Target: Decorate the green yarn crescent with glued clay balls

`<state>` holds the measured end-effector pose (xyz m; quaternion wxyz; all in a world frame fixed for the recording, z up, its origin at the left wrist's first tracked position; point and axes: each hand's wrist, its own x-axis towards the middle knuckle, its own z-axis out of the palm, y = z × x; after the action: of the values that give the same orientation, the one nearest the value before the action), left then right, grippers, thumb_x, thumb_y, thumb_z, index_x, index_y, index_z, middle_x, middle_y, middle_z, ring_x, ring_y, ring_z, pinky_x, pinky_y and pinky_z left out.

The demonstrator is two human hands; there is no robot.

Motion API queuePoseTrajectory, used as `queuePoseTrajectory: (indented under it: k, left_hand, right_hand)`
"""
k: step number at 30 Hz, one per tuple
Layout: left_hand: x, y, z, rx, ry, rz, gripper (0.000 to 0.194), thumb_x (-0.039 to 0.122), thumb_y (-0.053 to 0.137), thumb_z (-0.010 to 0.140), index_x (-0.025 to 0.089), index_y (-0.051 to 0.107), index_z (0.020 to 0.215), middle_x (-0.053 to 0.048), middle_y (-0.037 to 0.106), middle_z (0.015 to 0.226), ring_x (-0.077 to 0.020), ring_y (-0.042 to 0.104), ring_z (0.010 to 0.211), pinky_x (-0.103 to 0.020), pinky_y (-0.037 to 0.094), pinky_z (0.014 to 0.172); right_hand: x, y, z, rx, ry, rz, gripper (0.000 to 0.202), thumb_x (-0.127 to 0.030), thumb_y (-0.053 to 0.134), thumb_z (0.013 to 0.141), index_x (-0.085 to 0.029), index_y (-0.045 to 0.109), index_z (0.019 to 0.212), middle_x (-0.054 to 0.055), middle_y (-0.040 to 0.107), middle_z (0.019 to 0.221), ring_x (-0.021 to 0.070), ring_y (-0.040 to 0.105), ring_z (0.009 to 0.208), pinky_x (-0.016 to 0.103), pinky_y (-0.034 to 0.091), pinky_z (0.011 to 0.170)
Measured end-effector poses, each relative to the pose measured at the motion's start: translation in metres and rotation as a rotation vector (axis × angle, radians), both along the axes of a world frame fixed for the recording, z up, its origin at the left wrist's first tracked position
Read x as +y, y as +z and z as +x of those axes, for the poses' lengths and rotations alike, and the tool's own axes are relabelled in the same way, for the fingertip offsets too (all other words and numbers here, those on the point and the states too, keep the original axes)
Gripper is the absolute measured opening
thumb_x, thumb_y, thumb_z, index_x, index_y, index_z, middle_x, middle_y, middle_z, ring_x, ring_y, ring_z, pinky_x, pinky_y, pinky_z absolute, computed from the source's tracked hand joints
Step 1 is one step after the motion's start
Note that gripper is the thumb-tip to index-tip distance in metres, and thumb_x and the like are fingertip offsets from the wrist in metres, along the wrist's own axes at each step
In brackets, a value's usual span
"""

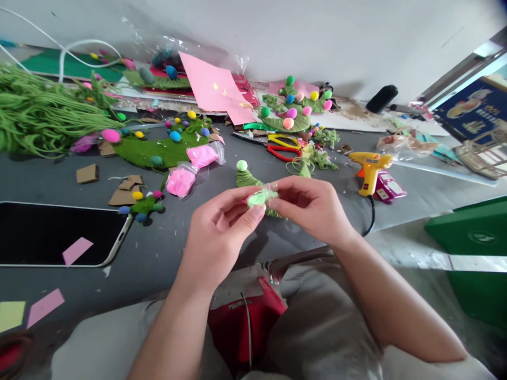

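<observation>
My left hand [222, 227] pinches a small pale green lump, seemingly soft clay in a clear wrapper [258, 198], between thumb and fingers. From the other side, my right hand [312, 203] grips the same lump with its fingertips. Directly behind it lies a green yarn-wrapped shape [245, 178] with a pale green ball [241, 165] at its tip; my fingers cover part of it. Left of my hands are two pink clay packets [181, 181] in clear plastic.
A yellow glue gun [369, 171] stands at right, its cord running off the table. Scissors [283, 145] lie behind my hands. Green yarn [43, 111], a phone or tablet [59, 232] and cardboard scraps [87, 174] are at left. Decorated green pieces [287, 122] line the back.
</observation>
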<state>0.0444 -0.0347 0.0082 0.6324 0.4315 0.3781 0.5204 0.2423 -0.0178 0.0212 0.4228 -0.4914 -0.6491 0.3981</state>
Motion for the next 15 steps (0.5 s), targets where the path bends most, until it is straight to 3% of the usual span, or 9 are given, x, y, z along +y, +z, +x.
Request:
queuePoseTrajectory:
  k: [4,8,11,15]
  left_hand:
    - [0.003,-0.001,0.006,0.030,0.152,-0.039,0.025,0.032,0.093,0.080,0.022,0.084,0.101,-0.006,0.083,0.101,-0.0186,0.077,0.091,-0.026,0.062,0.078]
    - [0.004,-0.001,0.010,0.070,0.255,-0.027,0.029,0.032,0.096,0.075,0.021,0.083,0.098,-0.004,0.082,0.095,-0.0191,0.076,0.088,-0.027,0.062,0.076]
    - [0.004,-0.001,0.009,0.061,0.228,-0.014,0.027,0.030,0.097,0.074,0.021,0.081,0.093,-0.003,0.081,0.092,-0.0176,0.076,0.085,-0.026,0.062,0.076]
    - [0.004,-0.004,0.004,0.071,0.147,-0.023,0.028,0.029,0.099,0.070,0.020,0.081,0.091,-0.004,0.081,0.089,-0.0194,0.077,0.084,-0.029,0.064,0.076]
  right_hand:
    - [-0.002,-0.001,0.001,-0.036,-0.003,0.022,0.028,-0.036,0.091,0.083,-0.019,0.084,0.104,0.003,0.079,0.086,0.0118,0.062,0.065,0.024,0.052,0.058]
    - [-0.006,0.000,0.002,-0.041,-0.009,0.045,0.027,-0.036,0.089,0.085,-0.023,0.086,0.108,0.005,0.083,0.101,0.0160,0.066,0.076,0.027,0.054,0.063]
    - [-0.007,0.004,0.001,-0.074,0.016,0.036,0.029,-0.034,0.089,0.086,-0.024,0.085,0.113,0.005,0.083,0.106,0.0165,0.066,0.079,0.028,0.055,0.067]
    - [-0.008,0.010,-0.001,-0.133,0.078,0.018,0.027,-0.037,0.085,0.090,-0.021,0.084,0.112,0.004,0.081,0.095,0.0133,0.061,0.071,0.026,0.052,0.063]
